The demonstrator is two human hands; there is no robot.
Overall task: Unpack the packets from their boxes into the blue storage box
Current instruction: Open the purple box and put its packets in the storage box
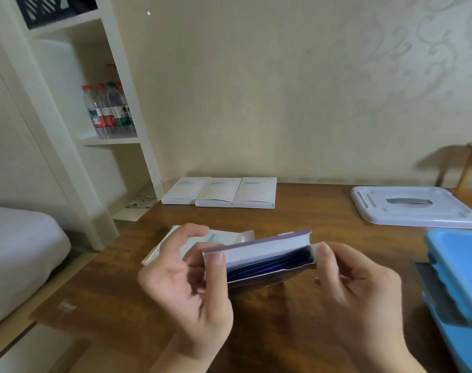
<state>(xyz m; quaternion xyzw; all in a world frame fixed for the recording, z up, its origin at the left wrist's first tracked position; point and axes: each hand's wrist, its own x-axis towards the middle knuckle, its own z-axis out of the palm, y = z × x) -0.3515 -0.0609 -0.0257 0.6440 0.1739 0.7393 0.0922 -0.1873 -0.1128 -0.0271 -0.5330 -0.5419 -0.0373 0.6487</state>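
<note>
I hold one opened box (267,261) above the desk (323,219), its open end turned toward me. My left hand (186,281) grips the box's left end, thumb laid on the near edge and the other fingers curled behind it. My right hand (356,281) pinches the right end flap between thumb and forefinger. Neither hand is free.

Inside the open mouth I see dark blue packets (269,266), stacked flat and still fully within the box. None has been drawn out.

A second white box (226,236) lies on the desk just behind the one in hand; its end flap appears to stand open, though my left hand hides much of it. Three closed white boxes (218,193) lie side by side at the far edge of the desk, touching one another. The blue storage box (461,286) stands at my right, near the desk's right edge, uncovered; I cannot see inside it from here. A white lid (415,205) lies flat on the desk beyond it.

Judgement: the step in hand is emptying this box. The next move calls for my right fingers to let go of the flap, reach into the mouth and pinch the packets, while the left hand steadies the box. The packets then go rightward into the blue storage box.
</note>
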